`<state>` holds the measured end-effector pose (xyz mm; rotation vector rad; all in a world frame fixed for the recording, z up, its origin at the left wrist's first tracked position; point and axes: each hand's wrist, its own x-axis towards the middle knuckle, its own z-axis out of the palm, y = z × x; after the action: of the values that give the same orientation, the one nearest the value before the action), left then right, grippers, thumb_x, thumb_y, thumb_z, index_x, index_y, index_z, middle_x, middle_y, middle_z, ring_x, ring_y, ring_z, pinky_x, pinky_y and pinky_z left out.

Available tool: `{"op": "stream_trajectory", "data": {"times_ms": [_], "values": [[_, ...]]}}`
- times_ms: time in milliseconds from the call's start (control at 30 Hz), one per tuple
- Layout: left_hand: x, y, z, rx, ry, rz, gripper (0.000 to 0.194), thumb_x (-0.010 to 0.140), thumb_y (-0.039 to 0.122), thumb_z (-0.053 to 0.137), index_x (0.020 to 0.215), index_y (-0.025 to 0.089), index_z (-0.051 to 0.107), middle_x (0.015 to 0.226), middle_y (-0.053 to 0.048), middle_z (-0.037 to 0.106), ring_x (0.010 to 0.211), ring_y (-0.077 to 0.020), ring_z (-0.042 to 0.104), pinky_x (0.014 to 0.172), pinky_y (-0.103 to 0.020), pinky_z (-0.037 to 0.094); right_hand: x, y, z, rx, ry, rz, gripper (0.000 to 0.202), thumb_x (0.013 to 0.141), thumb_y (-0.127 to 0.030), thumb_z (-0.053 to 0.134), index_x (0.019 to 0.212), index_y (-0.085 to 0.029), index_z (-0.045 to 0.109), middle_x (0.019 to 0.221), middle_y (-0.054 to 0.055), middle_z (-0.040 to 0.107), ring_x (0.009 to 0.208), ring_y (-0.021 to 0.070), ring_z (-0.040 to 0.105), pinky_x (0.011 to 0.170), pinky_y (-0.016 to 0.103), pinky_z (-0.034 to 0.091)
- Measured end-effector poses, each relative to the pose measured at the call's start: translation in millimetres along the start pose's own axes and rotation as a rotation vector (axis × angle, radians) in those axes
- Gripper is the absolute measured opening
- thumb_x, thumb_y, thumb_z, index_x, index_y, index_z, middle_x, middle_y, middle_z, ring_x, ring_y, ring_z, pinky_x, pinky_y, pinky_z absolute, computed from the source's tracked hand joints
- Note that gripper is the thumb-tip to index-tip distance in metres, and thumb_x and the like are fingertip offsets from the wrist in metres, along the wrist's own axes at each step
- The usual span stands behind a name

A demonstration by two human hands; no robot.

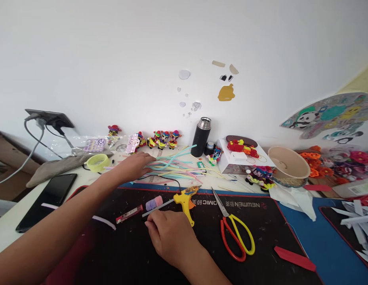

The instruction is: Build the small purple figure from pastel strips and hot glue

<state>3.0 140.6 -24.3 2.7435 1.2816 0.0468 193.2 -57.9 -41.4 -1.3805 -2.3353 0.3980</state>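
My left hand reaches over a loose bundle of pastel strips that look like pipe cleaners, its fingers stretched out onto them. Low over the black mat, my right hand is closed, thumb against the curled fingers; whatever it holds is hidden. Just beyond it lies a yellow glue gun with a glue stick sticking out of its back. Pink and purple rolls and a red-labelled tube lie to the left of the glue gun. Red-and-yellow-handled scissors rest at its right.
Small colourful dolls line the wall. A black flask, a white box and a beige bowl stand at the back. On the left are a phone and a roll of tape. A red strip lies front right.
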Motion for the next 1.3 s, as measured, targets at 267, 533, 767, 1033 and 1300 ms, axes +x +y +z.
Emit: {"op": "stream_trajectory", "data": {"times_ms": [267,533,767,1033,1300], "values": [[-5,-2,1.5,0.073,-0.029,-0.035,0.024,0.095,0.023,0.057,0.112,0.019,0.074,0.107,-0.014,0.076,0.101,-0.0329,0.074,0.087,-0.04,0.056,-2,3,5,0.014,0.029,-0.007,0.007,0.102,-0.024,0.059,0.099,-0.021,0.064,0.084,0.003,0.08,0.071,0.024,0.076,0.06,0.029,0.045],[-13,-2,-2.7,0.058,0.062,-0.022,0.049,0.091,0.007,0.049,0.135,0.018,0.068,0.127,-0.015,0.075,0.117,-0.0318,0.068,0.103,-0.043,0.051,-2,4,5,0.031,0.023,-0.012,0.005,0.1,-0.02,0.061,0.098,-0.022,0.065,0.081,0.003,0.079,0.068,0.0235,0.075,0.059,0.029,0.041],[-21,12,12.6,0.029,0.093,-0.027,0.04,0.092,0.006,0.048,0.121,0.017,0.073,0.114,-0.014,0.077,0.109,-0.0308,0.068,0.095,-0.041,0.053,-2,6,8,0.053,0.015,-0.001,0.008,0.101,-0.02,0.059,0.097,-0.022,0.066,0.081,0.002,0.079,0.069,0.0232,0.075,0.059,0.03,0.04],[-32,20,21.2,-0.052,0.12,0.006,0.047,0.094,0.011,0.054,0.139,0.019,0.066,0.133,-0.014,0.072,0.124,-0.0317,0.062,0.11,-0.047,0.048,-3,5,8,0.073,0.038,-0.013,0.009,0.102,-0.021,0.057,0.098,-0.023,0.065,0.081,0.002,0.079,0.069,0.0224,0.075,0.06,0.029,0.04],[-54,11,30.0,-0.133,0.104,0.051,0.051,0.102,0.032,0.057,0.152,0.021,0.055,0.155,-0.013,0.059,0.142,-0.0311,0.054,0.12,-0.05,0.043,-3,2,8,0.099,0.042,-0.008,0.009,0.1,-0.021,0.058,0.098,-0.023,0.067,0.081,0.002,0.078,0.069,0.022,0.074,0.06,0.028,0.042]]}}
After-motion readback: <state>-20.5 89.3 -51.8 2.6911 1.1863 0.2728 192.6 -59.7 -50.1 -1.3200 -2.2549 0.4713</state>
